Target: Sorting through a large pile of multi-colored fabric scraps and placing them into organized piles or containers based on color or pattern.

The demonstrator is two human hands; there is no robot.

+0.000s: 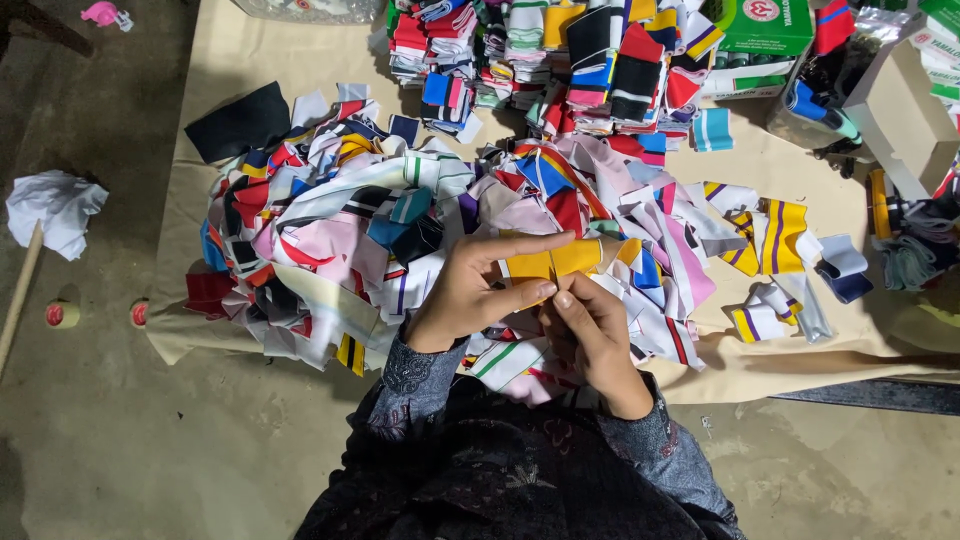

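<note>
Blocked from nine through one o'clock by the loose heap of fabric scraps (360, 230), backed at twelve by stacked folded pieces (560, 50). Hemmed at two by cardboard boxes (900, 110). Open at three over bare beige sheet (780, 350); open at seven across bare floor (150, 440).

2 hands (470, 290) work 1 yellow strip (550, 262). There's 1 big loose heap of fabric scraps (400, 220), 2 red-capped tape rolls (62, 314) on the floor, 1 wooden stick (20, 300), 1 crumpled white cloth (55, 208), 1 green carton (765, 25), 1 pink toy (103, 14).
</note>
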